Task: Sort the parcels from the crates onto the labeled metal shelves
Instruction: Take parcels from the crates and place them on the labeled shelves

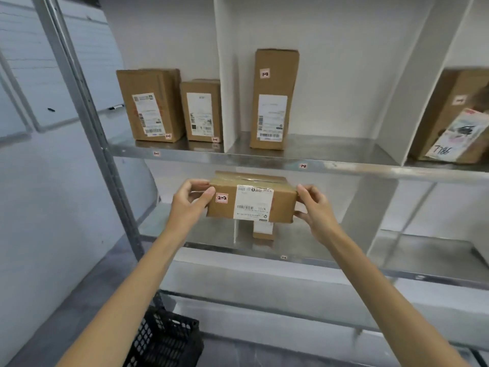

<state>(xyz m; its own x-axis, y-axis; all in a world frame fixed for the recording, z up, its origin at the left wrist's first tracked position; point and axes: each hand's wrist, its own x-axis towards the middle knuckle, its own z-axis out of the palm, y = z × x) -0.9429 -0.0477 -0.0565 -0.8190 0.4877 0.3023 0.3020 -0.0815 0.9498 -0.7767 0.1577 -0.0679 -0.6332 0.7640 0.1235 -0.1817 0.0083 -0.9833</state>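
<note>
Above the middle shelf (264, 254), left hand (189, 205) and right hand (315, 210) grip seemingly "2-2" parcel (251, 201).

The box on the far right (460, 120) runs off the picture's edge; the black crate (164, 337) is cut off at the bottom; a small box (263, 230) is mostly hidden behind the held box (251, 201); the tiny shelf tags (303, 165) are too small to read; the printed labels (272, 117) are blurry
</note>
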